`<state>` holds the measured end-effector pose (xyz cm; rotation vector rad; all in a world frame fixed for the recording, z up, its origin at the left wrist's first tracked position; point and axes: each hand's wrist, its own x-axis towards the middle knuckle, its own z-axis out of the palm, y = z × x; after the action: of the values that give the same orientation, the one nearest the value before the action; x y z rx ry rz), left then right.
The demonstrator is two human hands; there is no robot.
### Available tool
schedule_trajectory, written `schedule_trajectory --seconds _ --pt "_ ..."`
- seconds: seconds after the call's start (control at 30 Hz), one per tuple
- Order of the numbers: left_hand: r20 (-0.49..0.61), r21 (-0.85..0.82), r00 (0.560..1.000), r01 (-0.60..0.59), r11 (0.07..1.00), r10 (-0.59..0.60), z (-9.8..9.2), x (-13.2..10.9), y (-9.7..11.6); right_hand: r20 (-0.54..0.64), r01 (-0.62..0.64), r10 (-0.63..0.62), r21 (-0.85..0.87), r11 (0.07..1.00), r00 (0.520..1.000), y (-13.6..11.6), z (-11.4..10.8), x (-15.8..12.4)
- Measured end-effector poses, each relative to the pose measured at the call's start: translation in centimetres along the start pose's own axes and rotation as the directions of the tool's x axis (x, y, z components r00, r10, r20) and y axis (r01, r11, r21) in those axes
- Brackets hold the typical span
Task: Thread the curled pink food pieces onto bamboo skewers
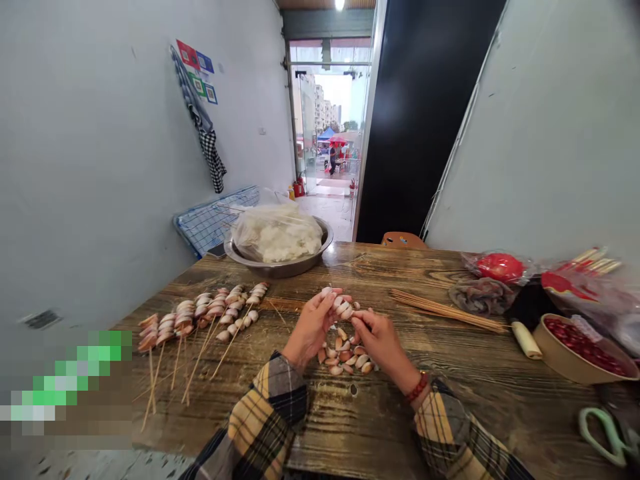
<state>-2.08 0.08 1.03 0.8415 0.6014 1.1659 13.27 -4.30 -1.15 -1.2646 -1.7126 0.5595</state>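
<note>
In the middle of the table my left hand [314, 327] is closed round a short row of white garlic cloves [344, 307], which seem to be threaded together. My right hand [381, 340] touches the near right end of that row with thumb and fingertips pinched; what exactly lies between them is hidden. Just below both hands is a pile of loose garlic cloves [345, 360], some pinkish. To the left lie several garlic skewers [185, 317], their bare sticks pointing towards me.
A metal basin [280, 269] with a plastic bag of pale contents [285, 237] stands at the back. On the right are a bundle of bamboo skewers [447, 310], a bowl of dark red pieces [560, 370], a wooden-looking roll [526, 340] and green-handled scissors [603, 433].
</note>
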Motion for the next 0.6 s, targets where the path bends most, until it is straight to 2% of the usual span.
schedule_trajectory --seconds 0.1,0.2,0.3,0.43,0.6 --pt "-0.041 -0.026 0.998 -0.048 0.999 0.047 -0.5 0.3 0.5 -0.011 0.005 -0.005 0.006 1.0 1.0 0.0 0.0 0.0" --pt "-0.078 -0.088 0.996 -0.05 0.995 0.043 -0.5 0.3 0.7 -0.014 0.019 -0.019 0.026 0.999 1.0 0.0 0.1 -0.1" --pt "-0.056 -0.142 0.998 -0.017 0.99 0.009 -0.2 0.0 0.5 -0.04 -0.016 0.02 0.096 0.995 0.999 -0.1 0.3 -0.2" --pt "0.006 -0.071 0.996 0.093 0.993 -0.093 0.2 -0.3 -0.1 -0.06 -0.003 0.008 0.095 0.995 0.998 -0.2 0.3 -0.2" --pt "-0.02 -0.073 0.998 0.063 0.995 -0.065 0.5 -0.4 -0.6 -0.068 0.026 -0.024 0.03 0.999 0.997 -0.2 0.4 -0.2"
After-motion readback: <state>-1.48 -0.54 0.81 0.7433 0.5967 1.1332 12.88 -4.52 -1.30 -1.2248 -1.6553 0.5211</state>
